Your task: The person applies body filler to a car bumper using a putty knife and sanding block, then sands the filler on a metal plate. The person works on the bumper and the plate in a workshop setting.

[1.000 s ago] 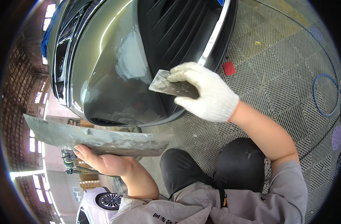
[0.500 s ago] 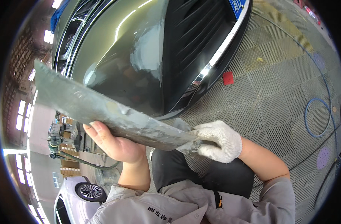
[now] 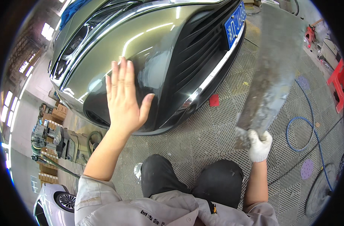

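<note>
My bare left hand [image 3: 123, 90] is open, its fingers stretched out over the corner of an olive-grey car bumper [image 3: 96, 71]. I cannot tell whether the palm touches the paint. Pale grey filler patches [image 3: 155, 69] show on the bumper just right of my fingers. My right hand [image 3: 260, 145], in a white knitted glove, grips the lower end of a long flat metal plate [image 3: 271, 71] smeared with grey. The plate stands up at my right, away from the car. A short flat piece [image 3: 242, 140] juts out beside the gloved fingers; its kind is unclear.
Black grille slats [image 3: 202, 49] and a blue number plate [image 3: 235, 23] are on the car's front. A red square [image 3: 214, 100] lies on the grated floor [image 3: 194, 147]. Right of it are a blue hose [image 3: 290, 130] and a red stand [image 3: 338, 84]. Machinery [image 3: 66, 139] stands left.
My left hand has left the metal plate's underside and moved up to the bumper. My right hand has swung the plate from across my front to upright at the right.
</note>
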Demonstrator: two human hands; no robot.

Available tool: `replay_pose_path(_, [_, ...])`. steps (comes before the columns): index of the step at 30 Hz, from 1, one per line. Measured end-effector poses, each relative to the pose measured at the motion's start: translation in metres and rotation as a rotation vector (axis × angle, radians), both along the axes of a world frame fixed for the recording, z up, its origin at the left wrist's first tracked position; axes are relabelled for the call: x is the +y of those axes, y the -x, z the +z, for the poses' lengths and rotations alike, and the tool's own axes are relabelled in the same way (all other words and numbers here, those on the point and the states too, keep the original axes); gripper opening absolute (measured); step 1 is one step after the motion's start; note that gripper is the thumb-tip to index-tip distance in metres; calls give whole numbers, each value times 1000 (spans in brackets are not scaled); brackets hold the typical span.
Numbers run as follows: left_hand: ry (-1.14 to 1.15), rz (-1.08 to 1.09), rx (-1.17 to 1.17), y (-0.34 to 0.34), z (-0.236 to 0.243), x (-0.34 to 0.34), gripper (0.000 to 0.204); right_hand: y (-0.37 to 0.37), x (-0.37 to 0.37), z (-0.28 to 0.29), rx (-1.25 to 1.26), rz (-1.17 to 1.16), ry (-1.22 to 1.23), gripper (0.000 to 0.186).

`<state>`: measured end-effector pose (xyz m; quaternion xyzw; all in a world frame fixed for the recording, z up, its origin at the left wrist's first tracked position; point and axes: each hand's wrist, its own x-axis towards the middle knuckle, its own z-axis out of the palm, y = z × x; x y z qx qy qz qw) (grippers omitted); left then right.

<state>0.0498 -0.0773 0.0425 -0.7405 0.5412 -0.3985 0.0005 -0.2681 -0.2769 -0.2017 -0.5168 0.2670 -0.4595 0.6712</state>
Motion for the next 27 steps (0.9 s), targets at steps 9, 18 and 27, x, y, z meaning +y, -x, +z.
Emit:
replay_pose_path(9, [-355, 137, 201, -9, -112, 85, 109, 20, -9, -35, -36, -280, -108, 23])
replay_pose_path(18, [-1339, -676, 666, -26, -219, 216, 78, 19, -14, -58, -117, -538, -156, 25])
replay_pose_path(27, [-1142, -995, 1114, -61, -235, 253, 62, 43, 15, -37, 83, -816, -218, 31])
